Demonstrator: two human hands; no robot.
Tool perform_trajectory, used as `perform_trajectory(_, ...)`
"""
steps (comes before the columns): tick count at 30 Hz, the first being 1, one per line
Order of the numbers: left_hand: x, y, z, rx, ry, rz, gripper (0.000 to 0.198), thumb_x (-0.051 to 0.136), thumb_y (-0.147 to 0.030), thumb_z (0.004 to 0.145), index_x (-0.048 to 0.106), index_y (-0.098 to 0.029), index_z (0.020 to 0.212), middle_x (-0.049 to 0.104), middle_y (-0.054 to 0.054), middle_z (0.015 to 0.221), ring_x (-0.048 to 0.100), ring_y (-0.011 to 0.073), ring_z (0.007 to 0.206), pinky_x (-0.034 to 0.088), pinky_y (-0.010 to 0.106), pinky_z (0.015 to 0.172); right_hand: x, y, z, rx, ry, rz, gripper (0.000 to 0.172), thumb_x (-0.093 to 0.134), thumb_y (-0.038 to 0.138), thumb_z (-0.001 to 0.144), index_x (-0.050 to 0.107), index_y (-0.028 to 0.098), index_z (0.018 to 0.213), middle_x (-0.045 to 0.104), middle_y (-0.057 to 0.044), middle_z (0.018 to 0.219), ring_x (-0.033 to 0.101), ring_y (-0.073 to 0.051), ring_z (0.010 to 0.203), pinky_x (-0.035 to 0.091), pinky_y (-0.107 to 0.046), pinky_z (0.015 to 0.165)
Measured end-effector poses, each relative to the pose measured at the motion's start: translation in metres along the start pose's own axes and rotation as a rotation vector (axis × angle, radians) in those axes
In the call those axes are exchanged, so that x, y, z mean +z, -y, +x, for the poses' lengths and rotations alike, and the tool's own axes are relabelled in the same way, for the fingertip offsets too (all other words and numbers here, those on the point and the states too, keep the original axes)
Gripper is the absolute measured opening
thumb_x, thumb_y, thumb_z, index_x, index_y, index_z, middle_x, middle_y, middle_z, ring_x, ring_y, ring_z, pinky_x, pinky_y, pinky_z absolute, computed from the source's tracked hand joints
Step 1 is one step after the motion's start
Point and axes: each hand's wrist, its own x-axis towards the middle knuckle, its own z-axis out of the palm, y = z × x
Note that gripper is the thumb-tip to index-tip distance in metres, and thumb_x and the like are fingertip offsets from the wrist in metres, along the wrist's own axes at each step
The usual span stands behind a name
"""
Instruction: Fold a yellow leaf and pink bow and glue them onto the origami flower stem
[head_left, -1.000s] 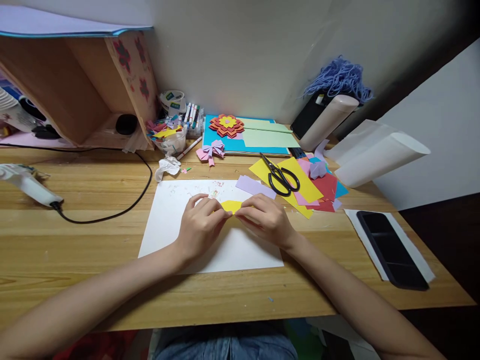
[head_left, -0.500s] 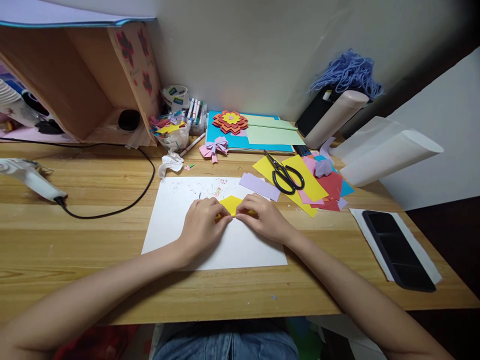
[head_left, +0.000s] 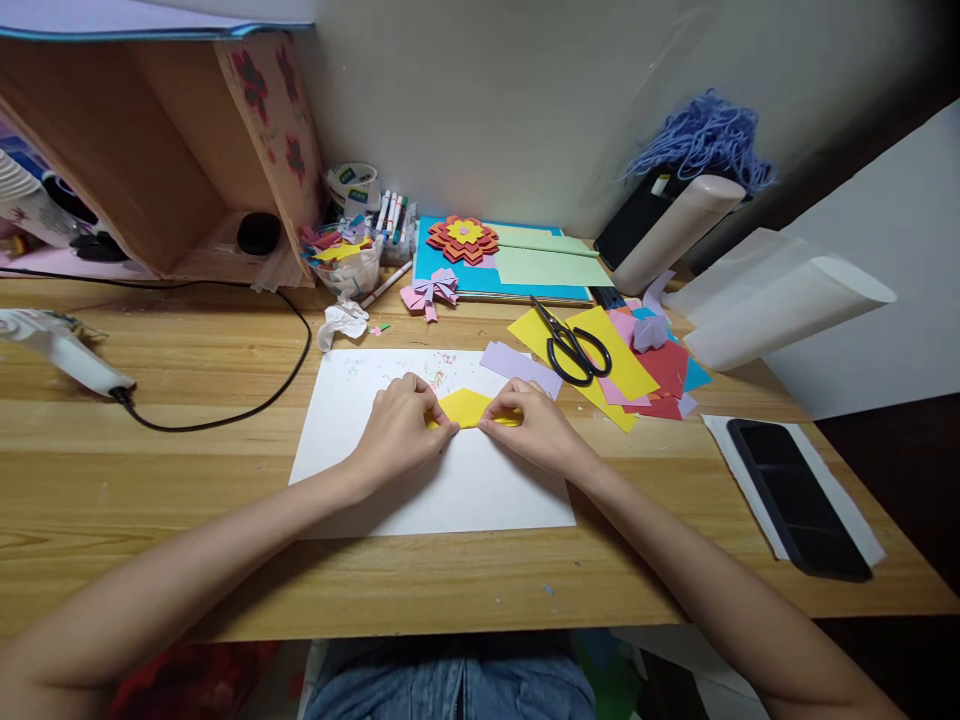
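Observation:
A folded piece of yellow paper (head_left: 465,406) lies between my hands, its pointed top facing away from me. My left hand (head_left: 405,428) pinches its near edge at the left, thumb and fingers together. On the right side, my right hand (head_left: 529,425) pinches the same edge. Fingers cover both ends of the fold. Beneath them is a white sheet of paper (head_left: 360,500) with coloured marks near its far edge. A strip of lilac paper (head_left: 517,366) rests at that sheet's far right, just beyond my right hand.
Black-handled scissors (head_left: 571,350) lie on yellow paper, beside red and pink scraps (head_left: 660,375). A phone (head_left: 799,495) is at the right. Behind are a layered paper flower (head_left: 463,240), a pink paper bow (head_left: 431,290) and a tub of scraps (head_left: 346,265). A corded white tool (head_left: 67,350) sits left.
My thumbs have moved apart along the near edge of the yellow paper, showing more of it between them. Both hands still pinch it. The view has shifted slightly.

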Motion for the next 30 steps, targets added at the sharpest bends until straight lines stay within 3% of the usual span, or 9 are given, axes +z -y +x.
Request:
perform_trajectory(7, -0.007, 0.008, 0.007, 0.01, 0.064, 0.089, 0.019, 0.059, -0.035, 0.069, 0.063, -0.019, 0.06, 0.056, 0.006, 0.088, 0.048, 0.0242, 0.087, 0.037, 0.038, 0.074, -0.008, -0.004, 0.001, 0.045, 0.015, -0.011, 0.01, 0.06, 0.026, 0.07, 0.066, 0.019, 0.065, 0.058, -0.004, 0.077, 0.051, -0.02, 0.082, 0.04, -0.033, 0.073)
perform_trajectory(13, -0.013, 0.009, 0.009, 0.184, 0.089, 0.222, 0.022, 0.063, -0.038, 0.07, 0.063, -0.018, 0.061, 0.055, 0.007, 0.092, 0.046, 0.024, 0.089, 0.034, 0.037, 0.073, -0.017, -0.003, 0.001, 0.096, 0.052, -0.051, 0.012, 0.06, 0.028, 0.069, 0.067, 0.019, 0.064, 0.06, -0.005, 0.077, 0.052, -0.021, 0.084, 0.04, -0.032, 0.073)
perform_trajectory(20, -0.015, 0.013, 0.011, 0.182, 0.068, 0.288, 0.039, 0.057, -0.05, 0.073, 0.059, -0.016, 0.055, 0.056, 0.009, 0.087, 0.045, 0.0245, 0.086, 0.033, 0.037, 0.071, -0.028, -0.004, 0.002, 0.155, 0.095, -0.1, 0.013, 0.061, 0.03, 0.067, 0.067, 0.02, 0.064, 0.062, -0.004, 0.079, 0.055, -0.019, 0.077, 0.04, -0.029, 0.068)
perform_trajectory(30, -0.019, 0.014, 0.013, 0.163, 0.051, 0.363, 0.041, 0.058, -0.054, 0.071, 0.059, -0.017, 0.054, 0.057, 0.009, 0.081, 0.046, 0.0252, 0.083, 0.031, 0.036, 0.068, -0.032, -0.018, 0.002, 0.164, 0.115, -0.082, 0.013, 0.06, 0.031, 0.066, 0.067, 0.02, 0.063, 0.063, -0.005, 0.082, 0.056, -0.018, 0.072, 0.042, -0.026, 0.059)
